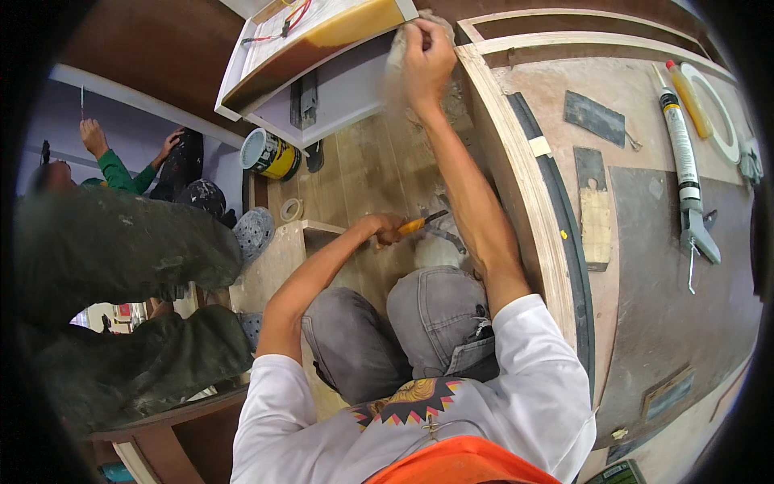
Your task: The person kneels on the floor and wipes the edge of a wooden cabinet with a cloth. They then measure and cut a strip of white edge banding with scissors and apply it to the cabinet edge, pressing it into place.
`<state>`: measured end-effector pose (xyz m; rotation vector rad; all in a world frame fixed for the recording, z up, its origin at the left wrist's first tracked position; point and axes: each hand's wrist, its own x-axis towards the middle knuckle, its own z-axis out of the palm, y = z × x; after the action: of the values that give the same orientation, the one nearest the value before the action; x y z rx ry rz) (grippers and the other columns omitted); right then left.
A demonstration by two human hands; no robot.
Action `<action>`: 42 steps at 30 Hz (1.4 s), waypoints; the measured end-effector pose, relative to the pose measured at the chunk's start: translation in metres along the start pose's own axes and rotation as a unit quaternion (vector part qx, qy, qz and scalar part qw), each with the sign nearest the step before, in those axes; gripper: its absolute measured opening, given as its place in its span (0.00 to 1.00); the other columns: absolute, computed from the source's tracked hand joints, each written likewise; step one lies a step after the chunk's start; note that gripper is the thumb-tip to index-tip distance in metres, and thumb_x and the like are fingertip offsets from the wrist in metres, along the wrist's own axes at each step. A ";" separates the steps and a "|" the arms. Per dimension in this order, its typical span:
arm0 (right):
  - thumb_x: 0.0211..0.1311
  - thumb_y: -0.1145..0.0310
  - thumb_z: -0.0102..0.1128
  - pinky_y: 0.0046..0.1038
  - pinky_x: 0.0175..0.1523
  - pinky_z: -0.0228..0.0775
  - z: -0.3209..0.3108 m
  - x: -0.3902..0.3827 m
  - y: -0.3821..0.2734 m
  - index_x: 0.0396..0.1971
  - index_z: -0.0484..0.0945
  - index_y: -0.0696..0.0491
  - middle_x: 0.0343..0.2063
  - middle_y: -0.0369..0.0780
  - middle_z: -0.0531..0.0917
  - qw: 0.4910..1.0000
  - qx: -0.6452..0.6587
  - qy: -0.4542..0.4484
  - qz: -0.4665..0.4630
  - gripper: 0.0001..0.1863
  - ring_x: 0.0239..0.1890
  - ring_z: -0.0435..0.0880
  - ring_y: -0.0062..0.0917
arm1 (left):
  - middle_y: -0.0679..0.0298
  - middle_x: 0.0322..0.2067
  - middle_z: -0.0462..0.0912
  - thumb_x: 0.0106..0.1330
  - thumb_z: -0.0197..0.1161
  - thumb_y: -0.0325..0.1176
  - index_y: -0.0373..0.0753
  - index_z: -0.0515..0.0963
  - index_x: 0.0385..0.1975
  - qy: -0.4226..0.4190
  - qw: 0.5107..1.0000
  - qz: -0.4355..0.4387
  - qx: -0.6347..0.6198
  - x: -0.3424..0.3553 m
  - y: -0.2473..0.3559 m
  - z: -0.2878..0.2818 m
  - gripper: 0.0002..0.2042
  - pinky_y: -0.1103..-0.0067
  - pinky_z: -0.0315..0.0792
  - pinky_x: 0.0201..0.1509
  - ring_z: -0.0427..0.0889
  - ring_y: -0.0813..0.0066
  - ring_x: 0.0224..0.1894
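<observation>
An indoor fit-out site is suggested by bare timber framing [542, 198], an open can [284, 160], a tape roll [284, 211], loose offcuts [595, 117] and a caulking gun [685, 165] laid partly over a dark board [685, 298]

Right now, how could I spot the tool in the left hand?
Find the wooden floor, then the grey knees. Just beyond them, the left hand holds the tool. Its orange-yellow handle and dark tip set it apart from the pale tape roll.
</observation>
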<state>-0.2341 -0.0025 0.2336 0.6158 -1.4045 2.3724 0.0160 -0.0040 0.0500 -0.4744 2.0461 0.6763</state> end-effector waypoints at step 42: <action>0.70 0.65 0.62 0.31 0.55 0.72 -0.041 -0.106 0.110 0.48 0.79 0.60 0.42 0.41 0.83 0.963 -0.039 0.079 0.255 0.14 0.45 0.80 0.28 | 0.55 0.29 0.87 0.63 0.65 0.36 0.36 0.80 0.43 -0.049 0.996 -0.041 0.068 0.010 -0.010 0.001 0.13 0.65 0.76 0.38 0.86 0.63 0.33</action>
<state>-0.2037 -0.0232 0.0798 0.0336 -1.7335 2.6490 0.0164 -0.0117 0.0381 -0.4354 1.9530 0.4976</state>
